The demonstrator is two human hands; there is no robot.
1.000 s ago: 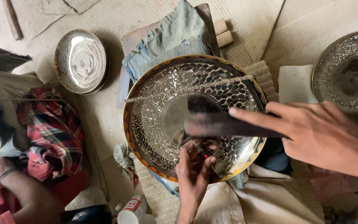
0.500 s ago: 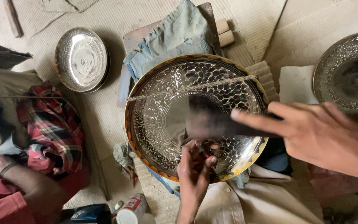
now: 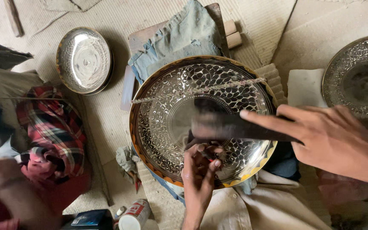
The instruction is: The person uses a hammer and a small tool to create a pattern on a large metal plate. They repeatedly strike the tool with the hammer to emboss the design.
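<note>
My left hand pinches a small punch upright on the engraved metal plate, while my right hand grips a dark hammer lying crosswise just above it.

Looking down on a floor covered in pale woven matting, dusty and sandy in tone. Lying flat to the right, a sheet of beige cardboard. Resting at upper left, a small engraved metal plate; showing at the right edge, part of another engraved plate, with a white cloth just beside it. Bunching at the left, a red plaid cloth. Draping over a wooden block at top centre, a faded blue denim rag. Standing near the bottom edge, a small white and red can. Falling softly from above, even daylight, casting faint shadows.
</note>
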